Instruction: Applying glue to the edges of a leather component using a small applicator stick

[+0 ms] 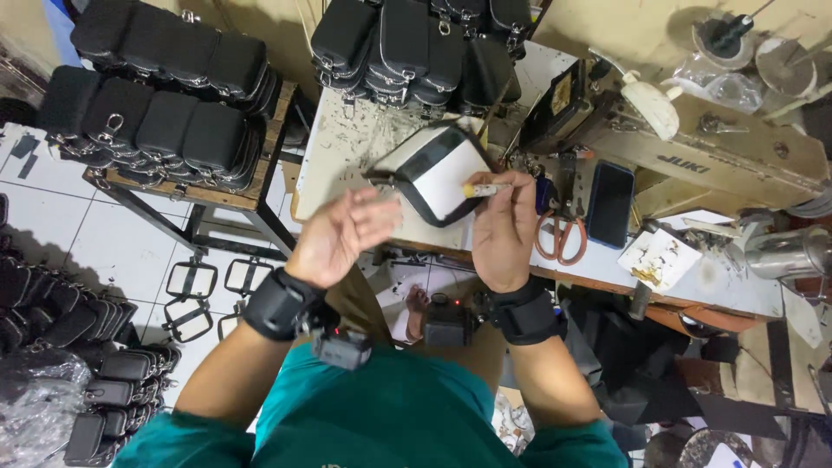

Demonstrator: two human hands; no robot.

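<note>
- The right hand [503, 227] rests at the front edge of the tabletop [347, 143], fingers curled around a small pale stick-shaped tool [485, 189] pinched between thumb and fingertips; the tool's tip touches the pouch.
- The pouch [438, 172] is an unfinished rounded-rectangle piece with a white face and a black border, lying tilted near the tabletop's front edge, its right side under the right hand.
- The left hand [341, 234] hovers off the front edge of the tabletop, just left of the pouch, fingers spread loosely and holding nothing.
- Both wrists wear black straps with small devices.
- A row of finished black zip pouches [407, 48] stands along the back edge of the tabletop.
- More black pouches [156, 95] sit packed in rows on a wooden rack [260, 186] to the left of the table.
- Orange-handled scissors [559, 238] lie near the front edge, just right of the right hand, with a dark phone [611, 204] beside them.
- A beige sewing machine [711, 147] takes up the right side of the tabletop; a white plastic bottle [652, 102] rests on it.
- A white scrap of paper [659, 258] with brown smears lies by the front edge, right of the phone.
</note>
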